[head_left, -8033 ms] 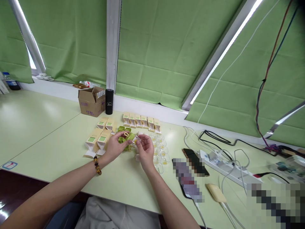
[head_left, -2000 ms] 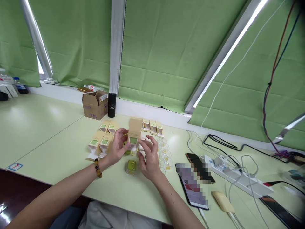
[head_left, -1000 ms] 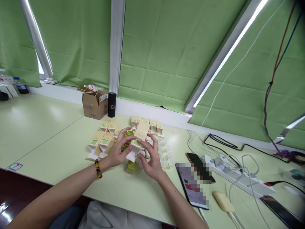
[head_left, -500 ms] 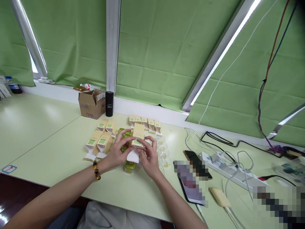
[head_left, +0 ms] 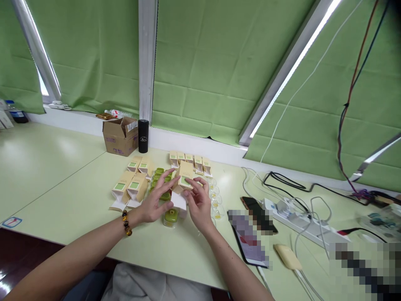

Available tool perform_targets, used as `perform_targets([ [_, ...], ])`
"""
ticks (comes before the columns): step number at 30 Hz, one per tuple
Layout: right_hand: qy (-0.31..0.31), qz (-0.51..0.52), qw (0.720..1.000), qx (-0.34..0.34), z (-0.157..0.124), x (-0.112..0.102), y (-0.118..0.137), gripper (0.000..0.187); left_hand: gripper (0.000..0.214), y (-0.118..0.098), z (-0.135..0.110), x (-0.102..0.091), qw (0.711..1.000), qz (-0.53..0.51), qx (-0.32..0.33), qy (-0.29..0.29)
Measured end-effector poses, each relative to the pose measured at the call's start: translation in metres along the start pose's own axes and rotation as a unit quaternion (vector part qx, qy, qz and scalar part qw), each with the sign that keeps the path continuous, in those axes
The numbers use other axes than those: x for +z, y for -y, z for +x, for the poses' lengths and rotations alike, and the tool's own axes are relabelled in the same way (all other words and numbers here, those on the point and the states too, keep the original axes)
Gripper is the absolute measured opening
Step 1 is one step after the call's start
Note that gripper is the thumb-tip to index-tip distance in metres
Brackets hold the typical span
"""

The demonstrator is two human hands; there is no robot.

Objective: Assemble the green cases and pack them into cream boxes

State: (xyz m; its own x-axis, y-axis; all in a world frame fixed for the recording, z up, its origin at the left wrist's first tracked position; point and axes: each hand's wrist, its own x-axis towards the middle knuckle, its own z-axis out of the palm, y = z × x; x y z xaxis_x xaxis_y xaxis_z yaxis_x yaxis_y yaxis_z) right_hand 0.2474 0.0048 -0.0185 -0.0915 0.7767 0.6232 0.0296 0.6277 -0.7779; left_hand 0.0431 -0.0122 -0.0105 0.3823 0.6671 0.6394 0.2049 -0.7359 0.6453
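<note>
A small cream carton point(head_left: 185, 170) with a green panel is held over the table, its white end flap point(head_left: 178, 201) hanging open toward me. My right hand point(head_left: 199, 205) grips it from the right, fingers on its front and thumb near the flap. On the other side, my left hand point(head_left: 153, 205) has its fingers stretched out and thumb apart; the fingertips lie by the carton's left edge, and whether they touch is unclear. Below stands a green-lidded container point(head_left: 171, 216). Several more green containers point(head_left: 159, 172) are partly hidden behind my left hand.
Several open-flapped cartons point(head_left: 138, 184) lie to the left, with a row of others point(head_left: 189, 159) at the back. Clear cups point(head_left: 216, 205) stand right of my hands. Farther out are a cardboard box point(head_left: 119, 138), a black tumbler point(head_left: 143, 137), phones point(head_left: 249, 244) and a power strip point(head_left: 307, 225).
The carton has shifted slightly right with my right hand. My left fingers have loosened and spread, and the left thumb has come away from the flap.
</note>
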Motion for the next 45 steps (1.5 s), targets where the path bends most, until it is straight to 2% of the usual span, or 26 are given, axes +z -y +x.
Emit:
perform_targets([
  [2, -0.011, -0.001, 1.0, 0.003, 0.001, -0.001, 0.0, 0.032, 0.086, 0.0, 0.0, -0.001, 1.0, -0.011, -0.002, 0.022],
  [4, -0.012, -0.001, 1.0, 0.008, 0.001, 0.0, -0.001, 0.032, 0.086, 0.001, 0.0, 0.001, 1.0, -0.005, -0.009, 0.011],
  [11, 0.032, -0.018, 0.999, -0.006, -0.004, 0.002, 0.006, 0.038, 0.049, 0.0, 0.001, 0.006, 0.995, -0.038, -0.038, -0.078],
  [15, 0.05, -0.057, 0.997, -0.011, -0.007, 0.001, 0.01, 0.042, 0.039, 0.001, 0.001, 0.007, 0.99, -0.085, -0.05, -0.099],
  [19, 0.073, -0.052, 0.996, -0.017, -0.008, 0.001, 0.008, 0.043, 0.033, 0.003, 0.0, 0.009, 0.984, -0.122, -0.056, -0.113],
  [32, 0.097, -0.075, 0.992, -0.032, -0.011, 0.0, 0.006, 0.044, 0.029, 0.003, 0.001, 0.009, 0.984, -0.114, -0.053, -0.125],
  [45, 0.059, -0.073, 0.995, -0.043, -0.011, 0.004, 0.002, 0.039, 0.029, 0.004, 0.0, 0.012, 0.987, -0.071, -0.054, -0.135],
])
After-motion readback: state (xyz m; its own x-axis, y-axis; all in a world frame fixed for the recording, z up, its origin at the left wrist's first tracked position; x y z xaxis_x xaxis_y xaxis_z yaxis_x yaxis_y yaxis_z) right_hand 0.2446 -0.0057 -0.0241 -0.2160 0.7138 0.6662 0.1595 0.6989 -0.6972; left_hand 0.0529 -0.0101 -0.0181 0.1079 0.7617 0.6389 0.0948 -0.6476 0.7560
